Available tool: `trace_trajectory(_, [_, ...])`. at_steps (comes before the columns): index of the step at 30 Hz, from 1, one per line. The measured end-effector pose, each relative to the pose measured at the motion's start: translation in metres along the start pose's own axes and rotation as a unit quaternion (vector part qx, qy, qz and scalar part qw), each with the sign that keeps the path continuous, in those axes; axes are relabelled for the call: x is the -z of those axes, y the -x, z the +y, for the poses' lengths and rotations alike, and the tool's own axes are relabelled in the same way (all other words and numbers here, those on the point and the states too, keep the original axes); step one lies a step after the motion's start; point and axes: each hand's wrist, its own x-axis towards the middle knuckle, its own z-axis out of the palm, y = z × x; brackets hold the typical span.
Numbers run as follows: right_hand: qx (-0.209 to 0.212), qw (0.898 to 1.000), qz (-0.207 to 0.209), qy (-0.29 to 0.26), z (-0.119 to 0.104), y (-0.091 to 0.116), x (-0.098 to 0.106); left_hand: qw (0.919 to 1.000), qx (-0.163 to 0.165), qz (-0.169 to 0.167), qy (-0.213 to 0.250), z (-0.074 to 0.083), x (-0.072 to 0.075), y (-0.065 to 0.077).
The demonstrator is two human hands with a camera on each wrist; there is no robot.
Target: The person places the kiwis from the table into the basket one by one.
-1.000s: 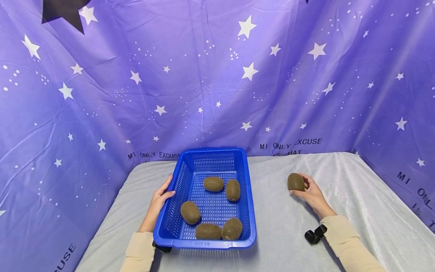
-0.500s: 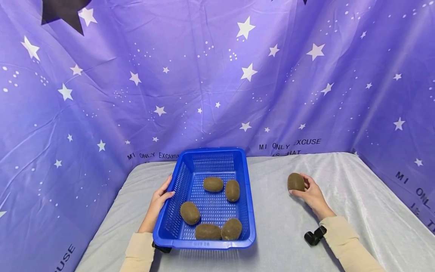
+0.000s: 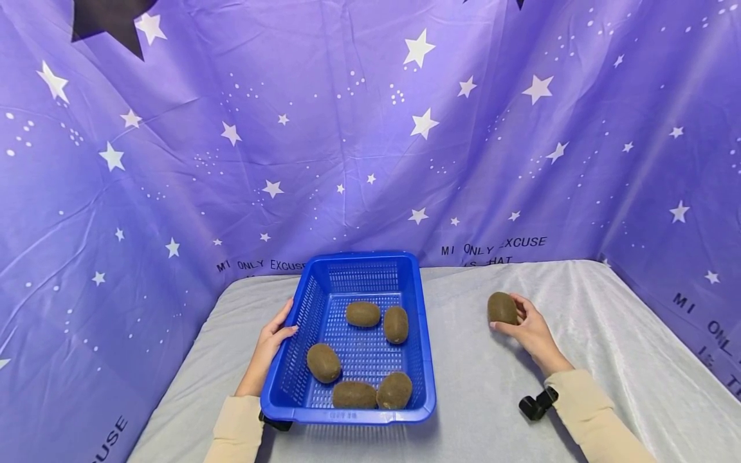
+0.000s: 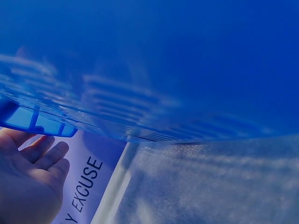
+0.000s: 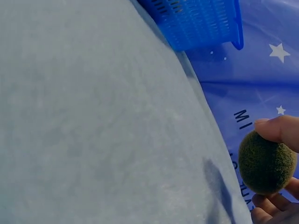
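Between thumb and fingers, my right hand (image 3: 531, 333) holds a brown fuzzy kiwi (image 3: 501, 307) over the right part of the cloth. The right wrist view shows the thumb on one side of this kiwi (image 5: 266, 163) and fingertips on the other. My left hand (image 3: 269, 341) grips the left rim of a blue plastic basket (image 3: 347, 416). From the left wrist, its fingers (image 4: 56, 156) curl under the rim, and the basket wall fills the upper view. Inside the basket lie several kiwis, one (image 3: 363, 314) toward the back and another (image 3: 354, 394) along the front wall.
A pale grey cloth (image 3: 463, 386) covers the table under the basket and hands. Purple curtains (image 3: 324, 141) with white stars enclose the back and both sides. Black wrist cameras sit at both cuffs, the right one (image 3: 537, 404) close over the cloth.
My right hand and its kiwi have shifted very slightly left and up in the head view. The left hand, the basket and the kiwis in it have stayed put.
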Motion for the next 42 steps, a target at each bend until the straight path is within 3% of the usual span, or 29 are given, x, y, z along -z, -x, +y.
trace_trajectory(10, [0.032, 0.999, -0.003, 0.036, -0.015, 0.009, -0.002, 0.9999, -0.005, 0.009, -0.004, -0.001, 0.0, 0.0])
trace_trajectory(28, [0.125, 0.992, -0.036, 0.011, -0.039, 0.025, -0.012, 0.9997, 0.021, 0.0, 0.012, 0.001, 0.001, 0.003])
trace_trajectory(42, [0.118, 0.989, -0.087, 0.015, -0.069, 0.036, -0.025, 0.9993, 0.03, -0.005, 0.021, 0.003, 0.0, 0.003])
